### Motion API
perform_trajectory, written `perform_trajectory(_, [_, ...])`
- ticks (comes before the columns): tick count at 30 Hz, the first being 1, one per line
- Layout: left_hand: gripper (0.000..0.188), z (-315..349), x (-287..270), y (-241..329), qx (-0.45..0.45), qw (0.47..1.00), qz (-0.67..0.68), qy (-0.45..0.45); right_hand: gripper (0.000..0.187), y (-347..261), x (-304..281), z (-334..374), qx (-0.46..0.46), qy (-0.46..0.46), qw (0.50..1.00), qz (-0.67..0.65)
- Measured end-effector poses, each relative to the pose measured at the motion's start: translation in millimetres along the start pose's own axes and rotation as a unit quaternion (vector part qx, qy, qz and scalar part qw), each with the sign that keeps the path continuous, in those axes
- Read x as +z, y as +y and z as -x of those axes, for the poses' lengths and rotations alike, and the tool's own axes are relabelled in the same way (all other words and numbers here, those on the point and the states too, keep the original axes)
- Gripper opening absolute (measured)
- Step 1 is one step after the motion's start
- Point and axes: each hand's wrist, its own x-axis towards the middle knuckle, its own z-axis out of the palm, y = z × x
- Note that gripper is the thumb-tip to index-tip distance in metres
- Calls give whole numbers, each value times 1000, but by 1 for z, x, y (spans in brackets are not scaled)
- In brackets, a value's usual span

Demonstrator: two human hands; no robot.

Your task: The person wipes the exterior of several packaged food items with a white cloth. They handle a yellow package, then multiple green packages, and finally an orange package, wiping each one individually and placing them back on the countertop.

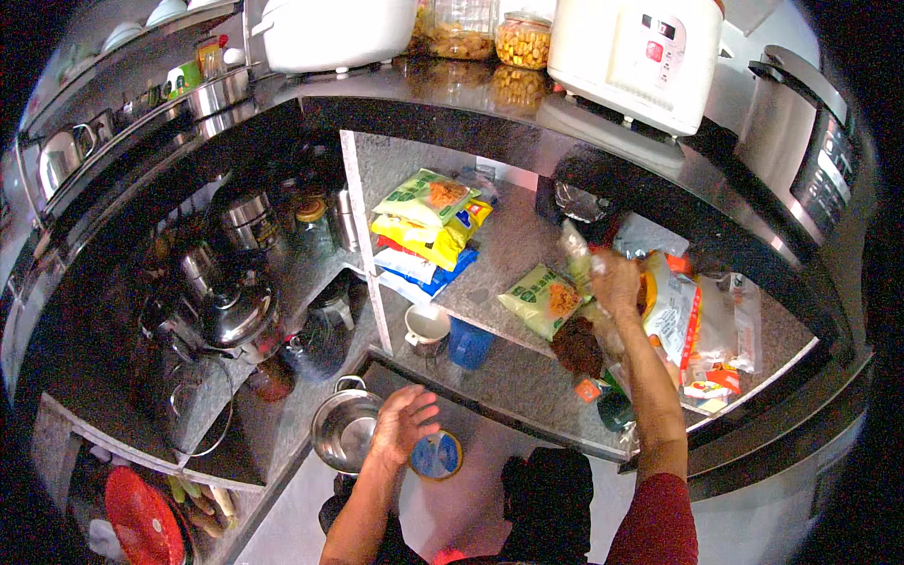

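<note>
My right hand [616, 284] reaches onto the cabinet shelf, its fingers closed on a pale green packet [575, 254]; both are blurred by motion. Just left of it lies a green food packet [546, 299]. A dark brown packet [576, 346] rests in front of that, below my wrist. White and orange bags [670, 315] stand at the right of my hand. My left hand [407, 424] is open, palm inward and holding nothing. Beside it, lower down, is a round steel pan [345, 431], partly hidden by the hand.
A stack of packets [432, 226] sits at the shelf's left end. Below it are a white mug [427, 323] and a blue cup [469, 341]. Steel pots [241, 315] crowd the left corner shelf. A white cooker [633, 61] stands on the dark countertop [452, 89] overhead.
</note>
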Motion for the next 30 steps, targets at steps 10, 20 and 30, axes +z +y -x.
perform_trajectory(10, [61, 13, 13, 7, -68, 974, 78, -200, 12, -136, -71, 123, -371, 53, 922, -93])
perform_trajectory(20, [54, 33, -16, 17, 14, 993, 42, -114, 16, -180, -47, 193, -461, -164, 825, -284])
perform_trajectory(30, [53, 38, -12, 18, 155, 984, 26, -83, 48, -222, -16, 159, -334, -113, 847, -398])
